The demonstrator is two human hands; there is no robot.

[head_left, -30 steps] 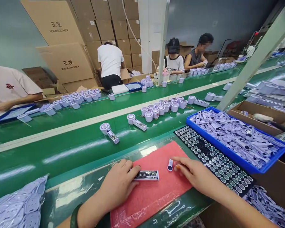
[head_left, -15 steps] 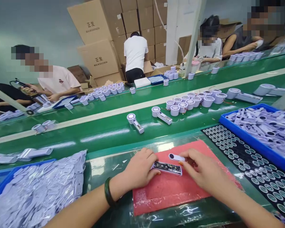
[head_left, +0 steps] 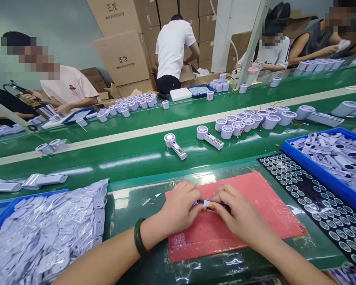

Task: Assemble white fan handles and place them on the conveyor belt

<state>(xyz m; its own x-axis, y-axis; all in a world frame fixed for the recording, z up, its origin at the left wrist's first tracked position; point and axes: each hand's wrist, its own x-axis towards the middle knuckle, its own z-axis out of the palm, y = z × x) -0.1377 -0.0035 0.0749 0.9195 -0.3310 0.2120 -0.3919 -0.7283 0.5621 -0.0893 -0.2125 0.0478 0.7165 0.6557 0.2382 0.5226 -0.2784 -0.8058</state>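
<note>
Both hands meet over the red foam mat (head_left: 255, 213) on the table. The left hand (head_left: 178, 208) and the right hand (head_left: 237, 213) pinch the same small part, a pale lilac handle piece (head_left: 204, 203), which is mostly hidden under the fingertips. Its long axis lies left to right, parallel to the near edge of the mat, so each hand takes one end. The fingers of both hands are curled and closed on it; the left thumb presses from the near side. The piece rests on the mat, in the gap between the two hands, equally near to each. Beyond them, a finished handheld fan (head_left: 175, 145) lies on the green conveyor belt (head_left: 130, 158).
</note>
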